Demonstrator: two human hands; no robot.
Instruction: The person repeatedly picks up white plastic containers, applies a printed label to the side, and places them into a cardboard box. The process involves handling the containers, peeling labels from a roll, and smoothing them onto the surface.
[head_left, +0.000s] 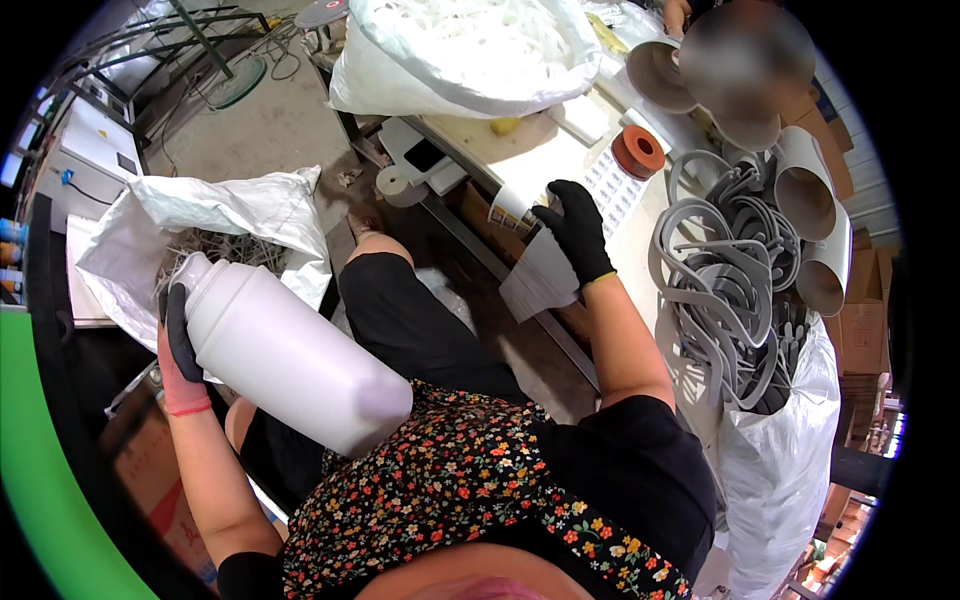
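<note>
My left hand [180, 345], in a pink glove with a dark palm, grips a white plastic bottle [290, 350] with a narrower neck. The bottle lies tilted across my lap, its rounded base against my flowered apron [430, 480]. My right hand [578, 232], in a black glove, is over the table edge with thumb and forefinger apart. Beside its thumb tip curls a small printed label piece [508, 212]. Below the hand a pale paper sheet [540, 278] hangs over the edge; whether hidden fingers touch it cannot be seen. A printed label sheet [615, 195] lies just beyond.
An orange-brown tape reel [638, 152] sits on the table. Grey straps [715, 270] pile up at right, near several large tubes [805, 200] and a white sack [780, 440]. Another open sack [225, 195] stands left; a full one [460, 60] is ahead. A person is across the table.
</note>
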